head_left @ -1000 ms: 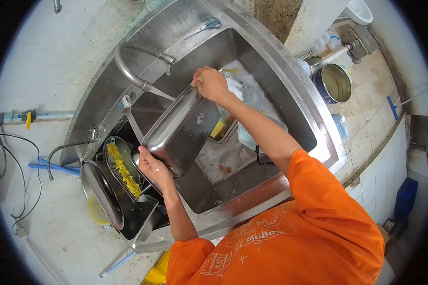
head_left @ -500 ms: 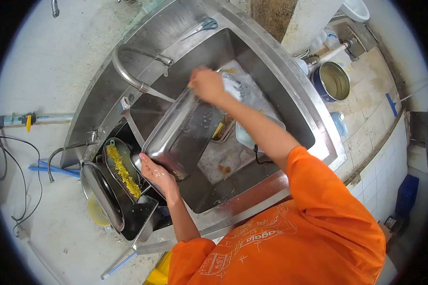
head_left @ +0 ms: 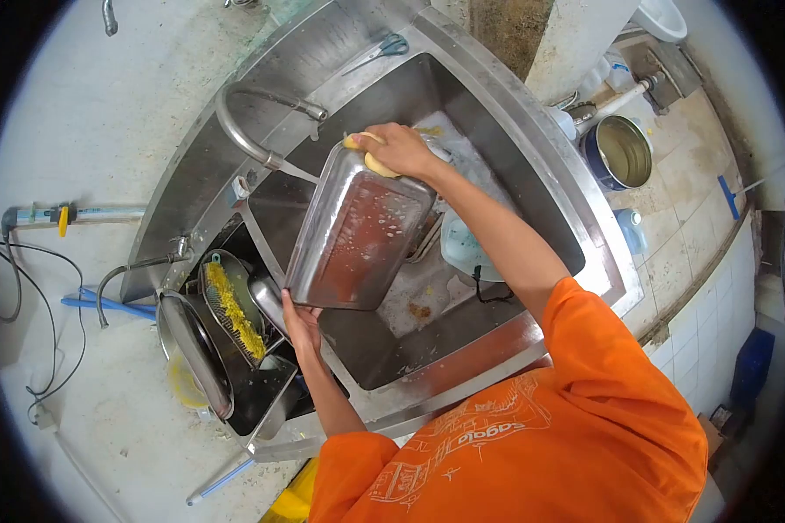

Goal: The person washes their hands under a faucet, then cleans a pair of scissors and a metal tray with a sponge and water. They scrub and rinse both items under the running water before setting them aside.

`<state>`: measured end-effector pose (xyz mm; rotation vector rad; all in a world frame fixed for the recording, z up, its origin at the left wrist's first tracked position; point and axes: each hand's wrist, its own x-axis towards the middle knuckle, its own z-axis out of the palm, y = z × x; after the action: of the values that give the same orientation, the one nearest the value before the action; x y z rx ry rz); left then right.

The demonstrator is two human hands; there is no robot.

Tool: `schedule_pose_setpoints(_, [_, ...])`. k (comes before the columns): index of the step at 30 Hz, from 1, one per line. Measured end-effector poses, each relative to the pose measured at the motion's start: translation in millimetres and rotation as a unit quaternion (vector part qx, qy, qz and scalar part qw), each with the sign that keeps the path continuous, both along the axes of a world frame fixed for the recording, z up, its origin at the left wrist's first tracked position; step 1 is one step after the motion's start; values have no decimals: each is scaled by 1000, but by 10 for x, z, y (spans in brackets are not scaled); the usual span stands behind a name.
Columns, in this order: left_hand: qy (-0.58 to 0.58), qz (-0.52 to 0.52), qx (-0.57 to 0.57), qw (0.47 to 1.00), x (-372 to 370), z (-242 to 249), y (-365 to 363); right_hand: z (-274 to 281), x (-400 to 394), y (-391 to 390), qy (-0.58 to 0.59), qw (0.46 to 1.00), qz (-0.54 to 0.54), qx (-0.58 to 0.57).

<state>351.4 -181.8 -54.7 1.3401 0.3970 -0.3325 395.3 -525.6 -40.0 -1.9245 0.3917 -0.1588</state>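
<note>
A rectangular stainless steel pan (head_left: 358, 235), wet with soap spots, is tilted over the sink (head_left: 541, 174) with its outer bottom facing me. My left hand (head_left: 303, 327) grips its lower left corner. At the upper edge, my right hand (head_left: 399, 150) is closed on a yellow sponge (head_left: 378, 164) pressed against the pan. Water runs from the curved faucet (head_left: 251, 148) beside the pan's upper left. Behind the pan, a pale plastic container (head_left: 464, 248) lies in the sudsy basin.
Scissors (head_left: 382, 50) lie on the sink's back ledge. Left of the basin are stacked dark pans (head_left: 262, 397) and a tray with yellow scraps (head_left: 233, 309). A metal pot (head_left: 619, 152) and a blue-tinted jug (head_left: 630, 229) stand at the right.
The pan has turned more upright, its bottom now facing me. My right hand has moved slightly right on its upper edge, and the sponge shows more clearly.
</note>
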Motion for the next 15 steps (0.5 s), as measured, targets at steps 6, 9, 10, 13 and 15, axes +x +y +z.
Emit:
schedule_pose_setpoints(6, [-196, -246, 326, 892, 76, 102, -367, 216, 83, 387, -66, 986, 116, -97])
schedule_pose_setpoints(9, [-229, -65, 195, 951, 195, 88, -854, 402, -50, 852, -99, 981, 126, -112])
schedule_pose_setpoints(10, [-259, -2, 191, 947, 242, 64, -965, 403, -97, 1063, -114, 983, 92, -108])
schedule_pose_setpoints(13, [-267, 51, 135, 953, 227, 105, -1021, 496, -196, 1305, -206, 972, 8, -110])
schedule_pose_setpoints(15, [-178, 26, 236, 955, 216, 73, -814, 538, -221, 1202, -168, 975, 4, -148])
